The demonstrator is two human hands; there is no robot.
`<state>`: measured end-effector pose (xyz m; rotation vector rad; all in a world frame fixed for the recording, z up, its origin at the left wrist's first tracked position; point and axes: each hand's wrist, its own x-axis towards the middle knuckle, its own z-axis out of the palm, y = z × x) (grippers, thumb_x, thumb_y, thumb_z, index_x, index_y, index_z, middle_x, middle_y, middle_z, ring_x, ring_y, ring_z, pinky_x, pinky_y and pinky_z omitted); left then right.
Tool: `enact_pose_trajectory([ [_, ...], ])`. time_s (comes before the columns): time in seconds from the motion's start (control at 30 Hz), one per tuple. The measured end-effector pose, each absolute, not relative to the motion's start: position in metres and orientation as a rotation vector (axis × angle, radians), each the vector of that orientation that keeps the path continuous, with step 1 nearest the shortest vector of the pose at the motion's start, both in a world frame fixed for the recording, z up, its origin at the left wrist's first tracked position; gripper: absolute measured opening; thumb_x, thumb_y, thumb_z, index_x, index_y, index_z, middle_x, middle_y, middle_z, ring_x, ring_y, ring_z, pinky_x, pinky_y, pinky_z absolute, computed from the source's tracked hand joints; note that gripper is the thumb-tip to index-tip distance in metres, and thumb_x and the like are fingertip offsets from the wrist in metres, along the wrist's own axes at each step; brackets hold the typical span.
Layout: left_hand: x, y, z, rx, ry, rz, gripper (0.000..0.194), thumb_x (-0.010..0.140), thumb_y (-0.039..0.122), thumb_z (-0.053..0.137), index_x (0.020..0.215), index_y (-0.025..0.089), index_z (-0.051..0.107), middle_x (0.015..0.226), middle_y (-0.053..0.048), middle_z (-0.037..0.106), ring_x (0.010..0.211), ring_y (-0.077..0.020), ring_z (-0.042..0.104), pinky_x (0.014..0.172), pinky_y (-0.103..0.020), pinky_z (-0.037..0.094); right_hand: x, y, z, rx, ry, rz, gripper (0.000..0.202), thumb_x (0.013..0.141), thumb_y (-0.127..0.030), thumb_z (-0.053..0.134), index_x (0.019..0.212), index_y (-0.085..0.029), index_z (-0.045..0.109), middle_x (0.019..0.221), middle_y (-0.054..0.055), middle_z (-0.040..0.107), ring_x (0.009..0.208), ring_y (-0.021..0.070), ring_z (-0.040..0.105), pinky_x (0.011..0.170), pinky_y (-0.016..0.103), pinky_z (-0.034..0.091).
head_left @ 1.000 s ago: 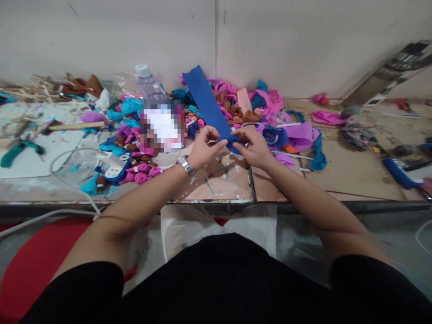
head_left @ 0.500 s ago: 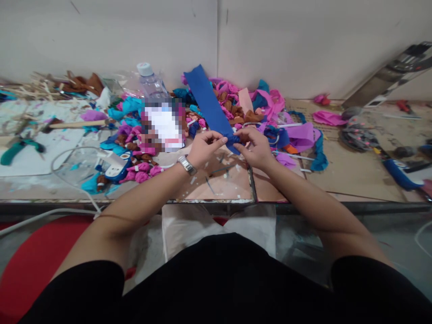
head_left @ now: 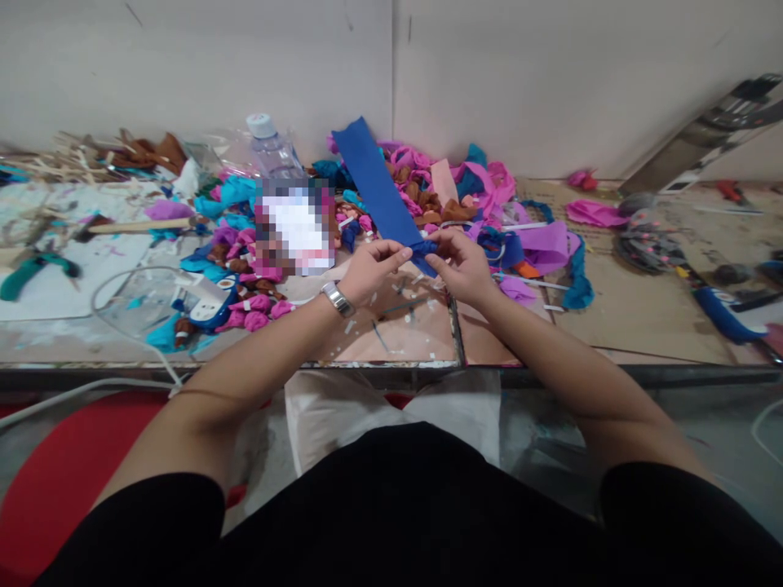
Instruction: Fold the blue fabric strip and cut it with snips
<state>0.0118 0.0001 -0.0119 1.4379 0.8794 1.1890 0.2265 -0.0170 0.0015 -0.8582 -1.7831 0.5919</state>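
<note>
A long blue paper strip (head_left: pixel 374 179) slants from the far wall down toward me over the cluttered table (head_left: pixel 617 314). Its near end is bunched into a small gathered wad between my two hands. My left hand (head_left: pixel 365 273), with a metal watch on the wrist, pinches the bunched end from the left. My right hand (head_left: pixel 462 265) pinches it from the right, fingers curled over the wad. Both hands hover just above the table's near middle.
Pink, purple, teal and brown crepe scraps and small paper rosettes (head_left: pixel 257 310) litter the table. A plastic water bottle (head_left: pixel 269 147) stands behind a blurred patch. A white cable and socket block (head_left: pixel 201 302) lie left, tools (head_left: pixel 727 314) right, a wooden stick (head_left: pixel 140 227) far left.
The hands have gathered the strip's near end tighter, fingers shifting slightly; the strip and the rest of the table hold their places.
</note>
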Motion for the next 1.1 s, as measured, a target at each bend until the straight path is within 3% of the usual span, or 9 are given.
enact_pose_trajectory([
  [0.23, 0.012, -0.002, -0.008, 1.484, 0.896, 1.178, 0.049, 0.069, 0.061, 0.09, 0.073, 0.018, 0.066, 0.067, 0.001, 0.059, 0.06, -0.0102, 0.048, 0.061, -0.027, 0.039, 0.228, -0.014, -0.003, -0.893, -1.781, 0.54, 0.049, 0.095, -0.066, 0.067, 0.118, -0.023, 0.068, 0.103, 0.005, 0.07, 0.082, 0.0189, 0.064, 0.078, 0.036, 0.054],
  [0.43, 0.008, 0.002, -0.009, 1.541, 0.948, 1.19, 0.052, 0.073, 0.066, 0.087, 0.079, 0.018, 0.071, 0.068, 0.0, 0.06, 0.06, -0.0102, 0.047, 0.058, -0.027, 0.035, 0.23, -0.008, -0.008, -0.886, -1.734, 0.641, 0.053, 0.093, -0.07, 0.066, 0.118, -0.023, 0.065, 0.103, 0.006, 0.069, 0.085, 0.0196, 0.065, 0.08, 0.036, 0.056],
  [0.67, 0.007, 0.003, -0.01, 1.537, 0.867, 1.133, 0.052, 0.079, 0.071, 0.08, 0.086, 0.019, 0.075, 0.07, 0.0, 0.061, 0.064, -0.0115, 0.052, 0.064, -0.027, 0.042, 0.231, -0.009, -0.006, -0.83, -1.741, 0.723, 0.053, 0.092, -0.067, 0.07, 0.12, -0.022, 0.063, 0.107, 0.006, 0.07, 0.083, 0.0172, 0.064, 0.079, 0.034, 0.056],
  [0.87, 0.009, 0.001, -0.014, 1.526, 0.83, 1.021, 0.055, 0.078, 0.071, 0.082, 0.076, 0.018, 0.068, 0.066, 0.001, 0.059, 0.059, -0.01, 0.05, 0.058, -0.026, 0.04, 0.228, -0.012, -0.002, -0.813, -1.755, 0.7, 0.049, 0.093, -0.065, 0.07, 0.117, -0.022, 0.067, 0.11, 0.007, 0.071, 0.093, 0.0206, 0.067, 0.087, 0.039, 0.057],
  [1.1, 0.008, 0.004, -0.018, 1.526, 0.847, 1.027, 0.053, 0.078, 0.065, 0.084, 0.067, 0.018, 0.061, 0.063, 0.001, 0.057, 0.057, -0.0094, 0.047, 0.057, -0.025, 0.036, 0.227, -0.01, -0.004, -0.841, -1.738, 0.687, 0.054, 0.093, -0.069, 0.067, 0.119, -0.022, 0.068, 0.107, 0.007, 0.072, 0.091, 0.021, 0.068, 0.085, 0.037, 0.058],
])
